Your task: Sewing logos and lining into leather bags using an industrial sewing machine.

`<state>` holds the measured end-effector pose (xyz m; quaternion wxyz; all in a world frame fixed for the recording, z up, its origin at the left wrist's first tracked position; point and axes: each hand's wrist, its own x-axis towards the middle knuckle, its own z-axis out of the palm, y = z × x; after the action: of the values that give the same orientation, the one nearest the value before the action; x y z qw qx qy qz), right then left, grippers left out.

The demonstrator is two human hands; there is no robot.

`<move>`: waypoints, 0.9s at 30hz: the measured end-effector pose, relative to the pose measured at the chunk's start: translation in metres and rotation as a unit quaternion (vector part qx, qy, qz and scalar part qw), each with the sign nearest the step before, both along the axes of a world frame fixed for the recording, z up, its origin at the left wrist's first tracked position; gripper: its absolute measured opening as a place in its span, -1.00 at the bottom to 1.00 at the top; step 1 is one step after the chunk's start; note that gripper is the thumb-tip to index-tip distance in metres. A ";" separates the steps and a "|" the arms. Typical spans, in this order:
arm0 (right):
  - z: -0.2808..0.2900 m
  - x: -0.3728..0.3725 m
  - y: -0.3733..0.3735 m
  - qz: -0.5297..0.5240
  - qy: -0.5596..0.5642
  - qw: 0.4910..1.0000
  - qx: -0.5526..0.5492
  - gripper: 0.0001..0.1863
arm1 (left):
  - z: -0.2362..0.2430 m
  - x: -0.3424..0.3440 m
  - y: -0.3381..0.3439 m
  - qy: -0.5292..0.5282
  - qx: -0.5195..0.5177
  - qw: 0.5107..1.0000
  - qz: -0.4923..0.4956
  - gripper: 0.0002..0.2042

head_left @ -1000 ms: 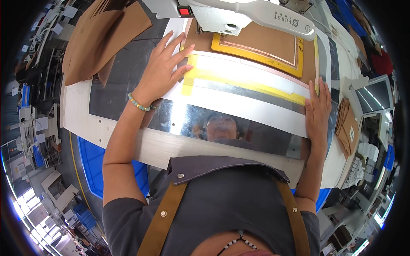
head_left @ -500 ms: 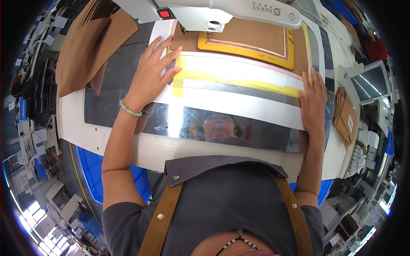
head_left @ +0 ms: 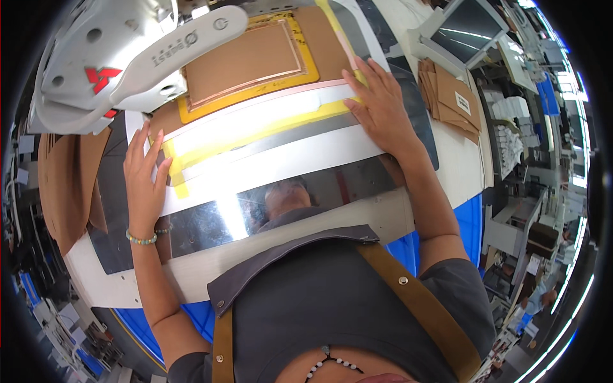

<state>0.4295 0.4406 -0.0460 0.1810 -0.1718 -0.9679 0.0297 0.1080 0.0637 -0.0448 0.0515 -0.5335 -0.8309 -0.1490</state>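
My left hand rests at the left end of a white taped template, its fingers spread beside the yellow tape. At the template's right end lies my right hand, fingers apart, fingertips on its taped edge and the brown sheet. Neither hand grips anything. On the brown sheet sits a yellow rectangular frame with a copper-coloured inner border. A white sewing machine's arm hangs over the sheet's far left and hides part of it. Below the template, a shiny metal plate faces me.
Large brown sheets stand folded at the left. To the right are a stack of brown pieces and a grey-framed screen. The pale table edge runs before me, with a blue bin beneath.
The view has turned, so the table appears tilted and the machine shows further left. Both hands stay flat at the two ends of the template.
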 end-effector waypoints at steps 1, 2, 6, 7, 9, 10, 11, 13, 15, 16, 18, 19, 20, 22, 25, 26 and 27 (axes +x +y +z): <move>0.000 0.003 0.003 0.007 0.009 1.000 -0.003 -0.43 | 0.004 0.001 0.002 0.001 -0.002 1.000 0.000 -0.51; 0.000 0.005 0.005 0.013 0.012 1.000 -0.005 -0.43 | 0.002 -0.001 0.003 -0.004 -0.003 1.000 -0.001 -0.51; 0.045 0.024 0.043 -0.064 0.123 0.988 0.067 -0.53 | -0.001 -0.003 -0.007 0.002 0.003 1.000 -0.004 -0.51; 0.057 0.039 0.060 -0.102 0.151 0.980 0.084 -0.58 | -0.002 -0.003 -0.005 -0.002 0.005 1.000 -0.013 -0.51; 0.085 0.084 0.088 -0.190 0.158 0.967 0.066 -0.67 | -0.003 -0.004 -0.003 0.009 0.005 1.000 -0.003 -0.52; 0.093 0.105 0.102 -0.237 0.139 0.961 0.027 -0.70 | -0.002 -0.004 -0.002 0.009 0.005 1.000 -0.005 -0.52; 0.093 0.124 0.119 -0.270 0.116 0.956 -0.007 -0.71 | -0.001 -0.004 0.000 0.010 0.007 1.000 -0.008 -0.52; 0.076 0.152 0.151 -0.299 0.094 0.949 -0.040 -0.72 | 0.000 -0.003 0.001 0.013 0.011 1.000 -0.009 -0.52; 0.047 0.171 0.178 -0.334 -0.032 0.930 -0.149 -0.77 | 0.004 -0.003 -0.005 -0.006 0.018 1.000 0.006 -0.52; 0.036 0.178 0.193 -0.330 -0.029 0.932 -0.149 -0.77 | 0.007 -0.004 -0.008 -0.003 0.019 1.000 0.010 -0.52; 0.022 0.176 0.212 -0.306 -0.033 0.919 -0.248 -0.79 | 0.018 -0.005 -0.022 -0.009 0.015 0.999 0.032 -0.55; 0.027 0.180 0.213 -0.266 -0.032 0.948 -0.172 -0.76 | 0.023 -0.005 -0.025 -0.002 0.010 0.999 0.043 -0.55; 0.028 0.192 0.229 -0.206 -0.023 0.972 -0.109 -0.79 | 0.032 -0.007 -0.021 -0.025 0.026 0.999 0.028 -0.57; 0.060 0.157 0.215 -0.165 0.032 0.963 -0.212 -0.90 | 0.045 -0.009 -0.019 -0.052 0.058 0.997 0.010 -0.63; 0.122 0.064 0.152 -0.019 0.018 0.971 -0.238 -0.89 | 0.052 -0.010 -0.003 -0.062 0.050 0.997 -0.013 -0.63; 0.115 0.027 0.130 0.008 0.035 0.965 -0.258 -0.86 | 0.054 -0.008 0.003 -0.063 0.047 0.997 -0.024 -0.63; 0.112 -0.017 0.108 0.039 0.053 0.958 -0.280 -0.81 | 0.058 -0.006 0.003 -0.038 0.029 0.999 -0.024 -0.63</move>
<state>0.4128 0.5487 0.0663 0.1755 -0.1754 -0.9159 0.3154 0.1021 0.0664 0.0137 0.0324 -0.5453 -0.8147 -0.1946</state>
